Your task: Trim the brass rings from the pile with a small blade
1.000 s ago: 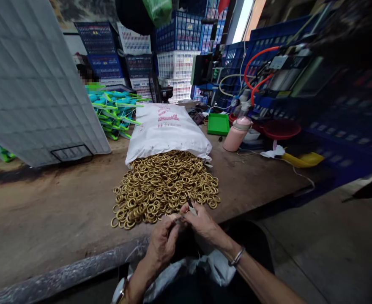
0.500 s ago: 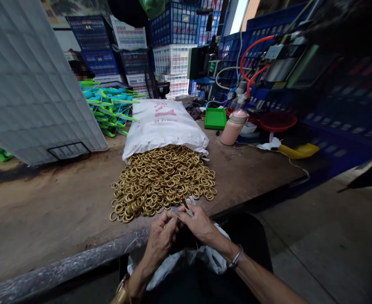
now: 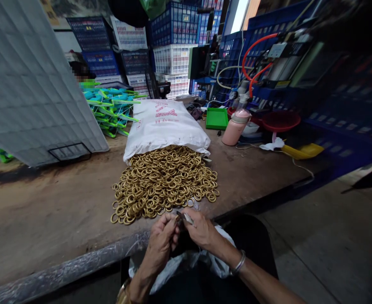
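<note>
Near the table's front edge, my left hand [image 3: 161, 236] pinches a small gold-coloured ring [image 3: 177, 218] between thumb and fingers. My right hand [image 3: 201, 228] is closed around a small knife [image 3: 188, 218] with a pale handle, its dark blade pointing left and meeting the ring. Just beyond both hands lies a heap of gold-coloured rings [image 3: 167, 181], spilling from the mouth of a white woven sack [image 3: 170, 124] with red print. Below my hands, a pale plastic bag [image 3: 176, 270] lies over my lap, its inside dark.
At the right stand a pink bottle [image 3: 236, 128], a green tray [image 3: 217, 118], a red dish [image 3: 281, 121] and a machine with orange hoses [image 3: 277, 63]. Blue-green plastic parts [image 3: 113, 107] are piled behind a grey-white panel [image 3: 46, 84] at left. Stacked crates [image 3: 175, 59] line the back.
The knife blade has tipped from upright to leftward, onto the ring. My left hand has turned slightly, and the ring shows more clearly between its fingertips.
</note>
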`<act>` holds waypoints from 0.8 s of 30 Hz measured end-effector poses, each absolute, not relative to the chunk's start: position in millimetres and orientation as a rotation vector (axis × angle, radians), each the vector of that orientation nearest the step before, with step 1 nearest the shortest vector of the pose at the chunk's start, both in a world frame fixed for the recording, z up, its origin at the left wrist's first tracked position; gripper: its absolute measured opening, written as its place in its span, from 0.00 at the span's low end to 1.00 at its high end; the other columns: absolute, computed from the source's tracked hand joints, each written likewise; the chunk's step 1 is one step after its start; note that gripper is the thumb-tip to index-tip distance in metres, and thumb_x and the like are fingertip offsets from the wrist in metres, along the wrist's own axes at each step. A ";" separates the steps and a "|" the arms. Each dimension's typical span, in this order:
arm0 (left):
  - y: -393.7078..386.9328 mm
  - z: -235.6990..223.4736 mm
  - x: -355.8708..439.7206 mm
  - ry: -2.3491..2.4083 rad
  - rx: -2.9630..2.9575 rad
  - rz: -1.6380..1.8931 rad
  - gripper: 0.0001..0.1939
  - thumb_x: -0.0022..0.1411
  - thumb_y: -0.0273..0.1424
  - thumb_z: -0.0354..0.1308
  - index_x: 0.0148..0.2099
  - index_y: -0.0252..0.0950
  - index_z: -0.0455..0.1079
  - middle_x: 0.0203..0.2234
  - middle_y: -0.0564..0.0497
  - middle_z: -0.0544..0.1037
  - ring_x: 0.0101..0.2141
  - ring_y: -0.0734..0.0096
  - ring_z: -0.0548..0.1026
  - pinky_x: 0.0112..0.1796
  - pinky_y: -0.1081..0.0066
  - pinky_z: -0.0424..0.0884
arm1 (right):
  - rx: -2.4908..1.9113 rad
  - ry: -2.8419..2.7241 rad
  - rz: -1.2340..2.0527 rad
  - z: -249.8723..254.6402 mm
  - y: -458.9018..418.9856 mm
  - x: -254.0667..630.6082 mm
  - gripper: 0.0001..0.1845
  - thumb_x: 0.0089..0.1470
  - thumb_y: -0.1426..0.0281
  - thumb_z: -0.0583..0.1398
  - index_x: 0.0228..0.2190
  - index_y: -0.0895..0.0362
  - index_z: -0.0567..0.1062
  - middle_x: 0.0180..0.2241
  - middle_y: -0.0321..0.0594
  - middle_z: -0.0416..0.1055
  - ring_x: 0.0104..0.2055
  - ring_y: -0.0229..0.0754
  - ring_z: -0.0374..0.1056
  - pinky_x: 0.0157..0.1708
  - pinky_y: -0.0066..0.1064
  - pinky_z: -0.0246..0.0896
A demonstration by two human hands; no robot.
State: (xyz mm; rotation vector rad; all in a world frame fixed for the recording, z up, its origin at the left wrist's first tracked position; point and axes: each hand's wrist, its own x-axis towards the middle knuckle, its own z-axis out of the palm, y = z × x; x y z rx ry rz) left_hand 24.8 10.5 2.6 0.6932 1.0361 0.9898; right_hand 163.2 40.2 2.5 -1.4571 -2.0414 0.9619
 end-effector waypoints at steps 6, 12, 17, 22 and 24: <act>7.6 4.6 22.8 1.086 0.763 0.969 0.14 0.56 0.41 0.53 0.29 0.36 0.58 0.16 0.60 0.62 0.14 0.86 0.56 0.15 0.82 0.50 | -1.570 -2.320 0.693 0.2 41.7 162.6 0.13 0.42 0.80 0.49 0.31 0.57 0.66 0.25 0.37 0.69 0.27 0.36 0.62 0.26 0.25 0.45; 5.0 13.6 20.6 0.924 0.628 0.988 0.12 0.55 0.39 0.55 0.31 0.36 0.60 0.17 0.59 0.65 0.14 0.85 0.57 0.15 0.81 0.53 | -1.735 -2.239 0.394 7.5 69.8 169.2 0.12 0.41 0.81 0.49 0.29 0.57 0.66 0.24 0.38 0.68 0.25 0.36 0.61 0.25 0.26 0.44; 10.9 13.9 20.7 0.892 0.507 1.035 0.14 0.53 0.40 0.57 0.29 0.33 0.62 0.23 0.52 0.69 0.16 0.84 0.60 0.14 0.81 0.54 | -1.691 -2.109 0.245 16.9 102.7 160.6 0.11 0.46 0.78 0.50 0.33 0.56 0.67 0.27 0.38 0.70 0.29 0.38 0.64 0.28 0.26 0.46; 13.6 8.4 14.2 0.843 0.416 1.064 0.12 0.51 0.37 0.58 0.33 0.34 0.63 0.24 0.51 0.71 0.18 0.80 0.64 0.15 0.80 0.56 | -1.796 -2.087 0.233 20.8 124.0 147.6 0.09 0.51 0.74 0.52 0.35 0.54 0.67 0.32 0.38 0.71 0.31 0.38 0.65 0.27 0.27 0.44; 13.6 7.1 10.5 0.797 0.378 1.049 0.12 0.52 0.36 0.58 0.36 0.35 0.64 0.24 0.52 0.70 0.19 0.79 0.65 0.16 0.80 0.56 | -1.816 -2.074 0.213 19.9 127.7 145.7 0.08 0.51 0.73 0.52 0.34 0.54 0.68 0.32 0.39 0.71 0.31 0.39 0.65 0.27 0.28 0.44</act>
